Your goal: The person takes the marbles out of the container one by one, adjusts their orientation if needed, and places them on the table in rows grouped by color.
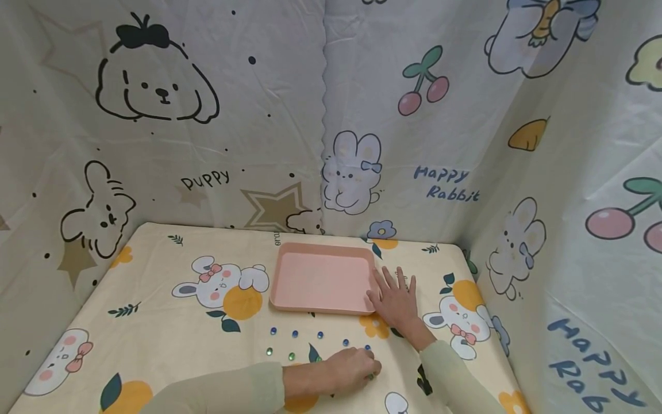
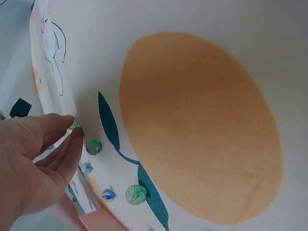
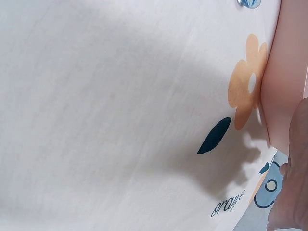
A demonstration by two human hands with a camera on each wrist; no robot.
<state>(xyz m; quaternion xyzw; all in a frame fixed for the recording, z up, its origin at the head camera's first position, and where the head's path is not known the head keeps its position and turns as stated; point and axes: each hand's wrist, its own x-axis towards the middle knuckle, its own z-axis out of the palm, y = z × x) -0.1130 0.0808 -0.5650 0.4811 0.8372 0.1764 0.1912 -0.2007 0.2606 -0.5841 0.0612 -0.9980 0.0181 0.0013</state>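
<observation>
A pink rectangular tray (image 1: 323,282) lies on the patterned cloth, and my right hand (image 1: 397,302) rests at its right edge with fingers spread and straight. In the right wrist view, part of that hand (image 3: 292,178) shows beside the tray wall (image 3: 286,67). My left hand (image 1: 349,371) is low over the cloth in front of the tray. Its thumb and fingertips pinch a green marble (image 2: 74,123), as the left wrist view shows. Nearby lie another green marble (image 2: 93,147) and a blue marble (image 2: 109,194).
Several blue marbles (image 1: 295,333) form a row in front of the tray. Nearer the body runs a row of green marbles (image 1: 292,356), partly covered by the left forearm. Printed curtains (image 1: 258,115) stand behind and to the right of the cloth-covered table (image 1: 155,333).
</observation>
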